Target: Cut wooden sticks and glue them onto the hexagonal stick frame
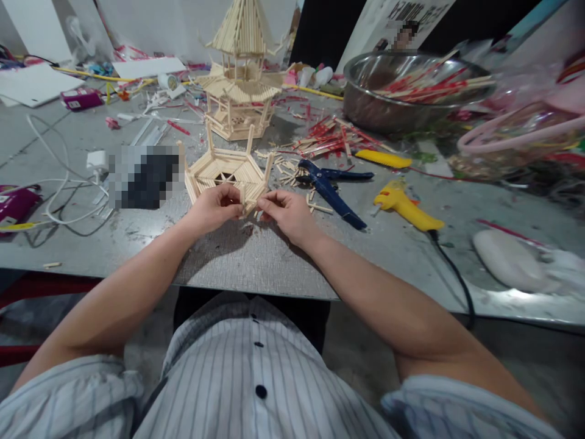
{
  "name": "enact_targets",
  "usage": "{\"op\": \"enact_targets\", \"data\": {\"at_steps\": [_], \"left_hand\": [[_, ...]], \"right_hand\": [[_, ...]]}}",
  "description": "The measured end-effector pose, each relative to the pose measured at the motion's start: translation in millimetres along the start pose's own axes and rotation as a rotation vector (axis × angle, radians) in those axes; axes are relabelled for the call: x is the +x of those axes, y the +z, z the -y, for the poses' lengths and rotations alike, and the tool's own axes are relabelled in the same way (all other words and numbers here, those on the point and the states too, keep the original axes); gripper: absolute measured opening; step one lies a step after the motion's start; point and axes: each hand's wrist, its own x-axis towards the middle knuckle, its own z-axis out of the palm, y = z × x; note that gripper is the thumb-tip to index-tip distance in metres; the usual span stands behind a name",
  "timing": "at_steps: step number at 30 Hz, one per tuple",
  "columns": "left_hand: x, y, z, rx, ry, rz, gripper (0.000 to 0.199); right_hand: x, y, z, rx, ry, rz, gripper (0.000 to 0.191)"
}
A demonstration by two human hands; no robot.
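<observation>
A hexagonal frame of pale wooden sticks (228, 164) with upright posts lies on the grey table near its front edge. At its near left side my left hand (218, 207) is closed, thumb and fingers pinching a short upright post. My right hand (286, 213) is closed at the near right corner, its fingertips pressed together on the frame's edge; whether a small stick is between them is hidden. Behind the frame stands a tiered stick pagoda (240, 85) with a pointed roof.
Blue cutters (326, 186), a yellow knife (382, 159) and a yellow glue gun (406, 207) with a black cord lie to the right. A steel bowl (365, 103) holds sticks. Red-and-pale scraps (324, 137) lie behind the cutters. White cables (66, 164) curl at left.
</observation>
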Motion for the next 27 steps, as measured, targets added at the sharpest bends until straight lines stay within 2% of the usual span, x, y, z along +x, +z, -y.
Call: {"op": "enact_targets", "data": {"at_steps": [27], "left_hand": [[1.1, 0.1, 2.2, 0.028, 0.011, -0.007, 0.012]], "right_hand": [[0.0, 0.1, -1.7, -0.031, -0.020, -0.004, 0.030]]}}
